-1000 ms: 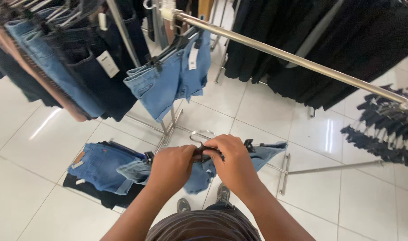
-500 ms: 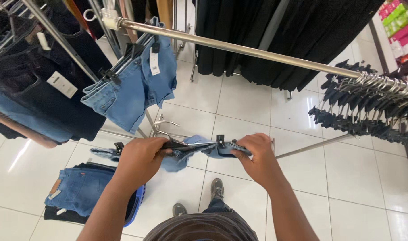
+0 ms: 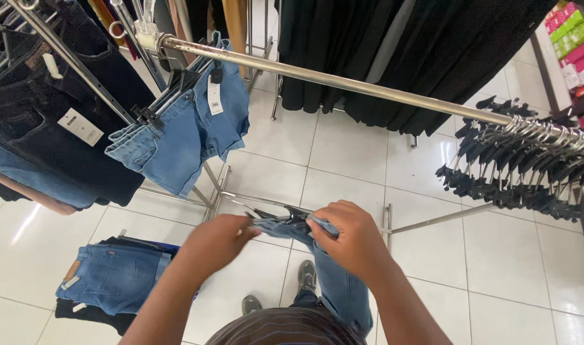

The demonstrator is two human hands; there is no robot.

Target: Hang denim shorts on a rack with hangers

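I see my left hand (image 3: pixel 216 243) and my right hand (image 3: pixel 351 241) raised side by side over the white tiled floor (image 3: pixel 343 160), both closed on the same pair of blue denim shorts (image 3: pixel 333 275). The left hand's fingers pinch the waistband end nearest the black clip hanger (image 3: pixel 276 217), whose clips sit along the top of the garment; the right hand is wrapped tightly over the other end of the waistband, knuckles up. The shorts hang down from between the hands, over my shoes (image 3: pixel 308 278).

Above the hands a chrome rail (image 3: pixel 343 82) runs across from upper left to the right. A pair of light blue shorts with a paper tag (image 3: pixel 183 131) hangs near its left end. A bunch of empty black hangers (image 3: pixel 522 172) crowds its right end. Dark garments (image 3: pixel 420 51) hang behind it. On the floor near the lower left corner lies a pile of folded denim (image 3: pixel 113 278).
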